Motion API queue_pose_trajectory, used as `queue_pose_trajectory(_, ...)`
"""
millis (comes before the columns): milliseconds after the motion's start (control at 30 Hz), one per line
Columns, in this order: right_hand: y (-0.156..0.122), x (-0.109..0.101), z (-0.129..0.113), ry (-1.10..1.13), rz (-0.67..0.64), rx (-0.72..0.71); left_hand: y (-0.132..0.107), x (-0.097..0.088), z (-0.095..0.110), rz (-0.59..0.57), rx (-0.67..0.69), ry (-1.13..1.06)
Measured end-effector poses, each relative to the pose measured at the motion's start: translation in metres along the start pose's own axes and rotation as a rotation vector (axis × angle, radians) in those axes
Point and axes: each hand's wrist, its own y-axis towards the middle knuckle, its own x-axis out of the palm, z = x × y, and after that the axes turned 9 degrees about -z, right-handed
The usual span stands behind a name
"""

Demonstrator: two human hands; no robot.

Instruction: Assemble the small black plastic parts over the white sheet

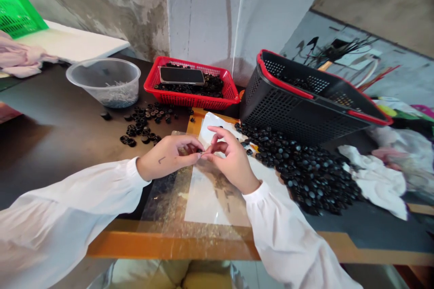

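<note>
Pinched a small dark piece (200, 151) with left hand (167, 158) and right hand (235, 165) together, over white paper (203, 201), near heaped black caps (305, 176) on the bench (68, 135).

**Hand position: fingertips meeting at clock centre**

I observe the left forearm (84, 194), white-sleeved to the wrist, entering from eight o'clock; the right forearm (285, 230), likewise sleeved, from between four and five. Left hand (172, 157): fingers curled, thumb pointing to three, dark mark on the back. Right hand (232, 160): thumb and finger pinched, index raised toward ten.
</note>
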Motion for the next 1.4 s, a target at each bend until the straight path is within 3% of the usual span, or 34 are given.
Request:
queue_pose_trajectory(233,-0.001,0.003,0.001,-0.028,-0.002,-0.045,-0.002,0.000,0.002,-0.060,-0.021,0.156)
queue_pose_trajectory(533,-0.003,0.007,-0.004,-0.297,0.043,-0.164,-0.004,0.004,-0.007,-0.051,0.124,0.401)
queue_pose_trajectory(667,-0.006,0.009,-0.008,-0.466,0.054,-0.270,-0.005,0.004,-0.008,-0.050,0.093,0.415)
queue_pose_trajectory(800,-0.004,0.004,-0.007,-0.500,0.059,-0.275,-0.005,0.001,-0.007,-0.055,0.046,0.445)
queue_pose_trajectory(1033,0.000,-0.001,0.002,-0.303,0.059,-0.075,-0.005,0.006,-0.020,-0.113,0.214,0.569)
queue_pose_trajectory(1167,0.002,0.001,0.003,-0.090,0.094,0.007,-0.003,0.003,-0.025,0.020,0.302,0.470)
queue_pose_trajectory(1267,0.004,-0.002,0.002,0.076,0.161,0.014,-0.003,-0.001,-0.020,0.126,0.249,0.341)
queue_pose_trajectory(1400,0.005,-0.005,-0.001,0.269,0.191,0.060,-0.004,0.003,-0.013,0.093,0.116,0.090)
